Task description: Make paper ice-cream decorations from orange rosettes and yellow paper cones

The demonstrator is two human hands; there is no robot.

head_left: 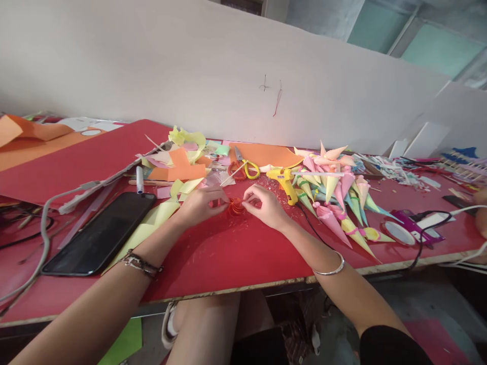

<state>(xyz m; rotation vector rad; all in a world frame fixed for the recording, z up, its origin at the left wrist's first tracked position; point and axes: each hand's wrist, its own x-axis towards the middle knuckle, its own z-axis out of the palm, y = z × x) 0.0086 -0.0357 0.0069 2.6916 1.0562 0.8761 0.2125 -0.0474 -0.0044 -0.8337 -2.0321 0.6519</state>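
Just above the red table point(228, 263), my left hand point(205, 205) and my right hand point(263, 205) face each other. Between their fingertips is a small orange curled paper piece point(236, 207). Both hands are closed in a pinch on its two sides. Behind them lie yellow-handled scissors point(251, 170) and a thin pale stick point(233, 173). To the right of my right hand rests a yellow glue gun point(285, 183), its nose over a pile of pastel paper cones point(331, 223).
A black phone point(102, 233), a marker point(140, 180) and paper scraps point(182, 165) lie on the left. On the right are a round mirror point(398, 233), a purple box point(414, 228) and cables. Another person's hand point(481, 213) shows at the right edge.
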